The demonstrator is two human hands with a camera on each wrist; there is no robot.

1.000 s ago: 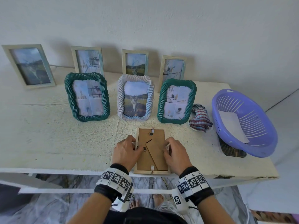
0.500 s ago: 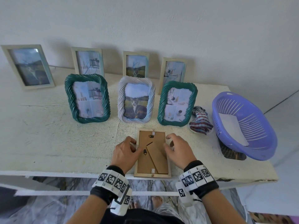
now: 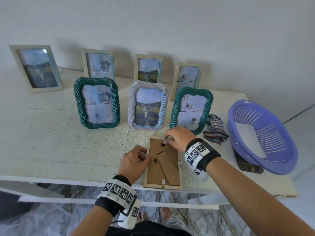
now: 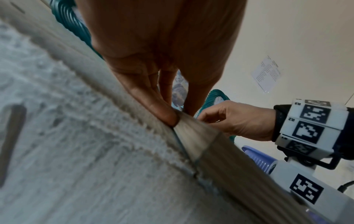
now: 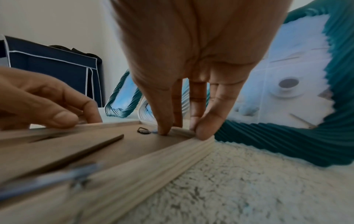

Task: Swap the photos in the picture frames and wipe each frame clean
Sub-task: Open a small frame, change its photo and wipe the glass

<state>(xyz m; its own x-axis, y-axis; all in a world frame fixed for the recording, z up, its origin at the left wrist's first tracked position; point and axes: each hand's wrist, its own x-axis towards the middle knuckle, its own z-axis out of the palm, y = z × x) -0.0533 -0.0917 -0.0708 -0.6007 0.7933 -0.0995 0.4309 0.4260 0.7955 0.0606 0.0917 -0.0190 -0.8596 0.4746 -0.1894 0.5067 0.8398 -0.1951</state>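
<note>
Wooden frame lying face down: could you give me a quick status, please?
Left hand holds the wooden frame at its left edge. Right hand pinches its top edge by the tab. Backing board still in. Nothing in the way.

Head view looks down over the table's [image 3: 51,150] near edge; both wrist views skim close, sharing the face-down frame [image 3: 162,167].

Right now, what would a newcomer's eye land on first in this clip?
First, the wooden frame lying face down at the table's near edge, both hands working its back: the right hand at the top edge, the left hand at the left side. Behind it stand three rope-patterned frames, the white cat frame in the middle, and a purple basket sits far right.
</note>
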